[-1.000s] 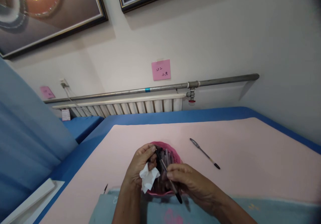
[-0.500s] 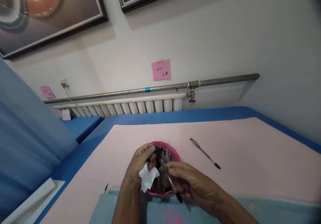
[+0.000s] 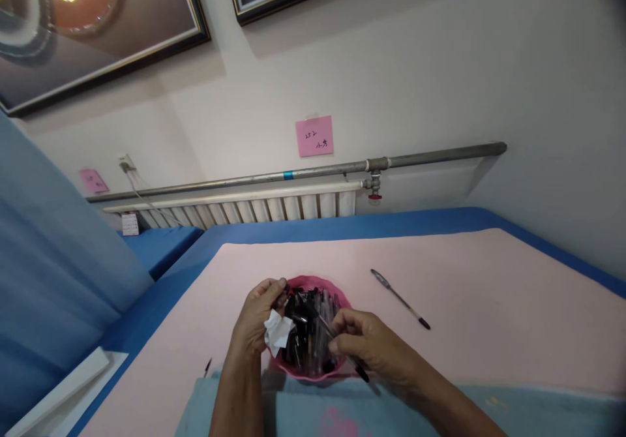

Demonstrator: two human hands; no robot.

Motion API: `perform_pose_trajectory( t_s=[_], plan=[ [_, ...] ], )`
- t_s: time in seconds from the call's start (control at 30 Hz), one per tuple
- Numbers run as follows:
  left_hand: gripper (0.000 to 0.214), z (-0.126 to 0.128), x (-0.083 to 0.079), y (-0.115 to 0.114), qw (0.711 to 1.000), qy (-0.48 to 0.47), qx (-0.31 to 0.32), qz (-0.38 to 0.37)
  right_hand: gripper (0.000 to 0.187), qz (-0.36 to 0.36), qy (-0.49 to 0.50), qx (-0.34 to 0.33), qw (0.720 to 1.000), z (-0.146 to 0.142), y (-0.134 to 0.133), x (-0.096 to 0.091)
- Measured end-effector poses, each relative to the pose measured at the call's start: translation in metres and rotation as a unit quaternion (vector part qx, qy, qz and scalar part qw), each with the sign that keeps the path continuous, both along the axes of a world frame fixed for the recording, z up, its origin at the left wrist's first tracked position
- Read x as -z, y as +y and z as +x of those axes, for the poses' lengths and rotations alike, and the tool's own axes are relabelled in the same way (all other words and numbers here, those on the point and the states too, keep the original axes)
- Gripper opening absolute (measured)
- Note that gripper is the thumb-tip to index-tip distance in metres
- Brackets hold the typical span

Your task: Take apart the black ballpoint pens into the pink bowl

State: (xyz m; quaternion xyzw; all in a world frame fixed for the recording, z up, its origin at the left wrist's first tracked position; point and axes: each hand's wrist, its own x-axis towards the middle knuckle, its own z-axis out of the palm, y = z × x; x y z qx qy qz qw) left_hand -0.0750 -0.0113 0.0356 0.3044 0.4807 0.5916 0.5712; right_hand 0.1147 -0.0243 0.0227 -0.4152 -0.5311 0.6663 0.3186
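A pink bowl [image 3: 342, 297] full of several dark pens stands on the pink table cover [image 3: 469, 287] just in front of me. My left hand [image 3: 254, 323] is closed at the bowl's left rim, with a crumpled white tissue [image 3: 276, 331] in its fingers and something small and dark pinched at the fingertips. My right hand [image 3: 372, 346] is closed on a black pen [image 3: 342, 352] that slants over the bowl's right side, tip pointing down-right.
One loose pen [image 3: 399, 299] lies on the pink cover to the right of the bowl. A light blue cloth [image 3: 440, 411] covers the near edge. A blue surface [image 3: 342, 227], a radiator [image 3: 244, 210] and a pipe [image 3: 303, 173] run along the wall behind.
My left hand has shifted left, away from the pen, uncovering more of the bowl. My right hand has drawn the pen slightly down and to the right.
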Motion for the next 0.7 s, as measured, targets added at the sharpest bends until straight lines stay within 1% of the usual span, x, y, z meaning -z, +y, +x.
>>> perform_pose_trajectory(
  t_s=[0.1,0.17,0.2,0.27,0.4,0.53,0.6,0.7],
  plan=[
    [0.042,-0.008,0.009,0.002,0.992,0.123,-0.013,-0.028,0.011,-0.015,0.000,0.011,1.000,0.003,0.002,-0.001],
    [0.040,-0.009,0.013,0.002,0.981,0.189,-0.033,-0.024,0.012,-0.025,0.005,0.019,0.999,0.003,0.002,-0.002],
    [0.038,-0.009,0.013,0.002,0.978,0.204,-0.041,-0.014,0.013,-0.030,0.006,0.020,0.999,0.003,0.002,-0.002],
    [0.033,-0.005,0.012,0.001,0.981,0.192,-0.027,0.008,0.013,-0.040,0.010,0.020,0.999,0.002,0.003,-0.002],
    [0.033,0.007,0.003,-0.004,0.991,0.111,0.080,0.011,0.013,-0.050,0.035,0.010,0.998,-0.001,0.003,0.000],
    [0.037,0.019,-0.001,-0.007,0.984,0.077,0.159,-0.004,0.013,-0.049,0.047,-0.003,0.998,-0.004,0.001,0.004],
    [0.040,0.024,-0.001,-0.008,0.984,0.061,0.169,-0.006,0.012,-0.045,0.057,-0.018,0.997,-0.005,0.000,0.006],
    [0.041,0.029,-0.001,-0.007,0.990,0.026,0.140,-0.002,0.013,-0.041,0.076,-0.034,0.996,-0.006,0.000,0.007]
  ],
)
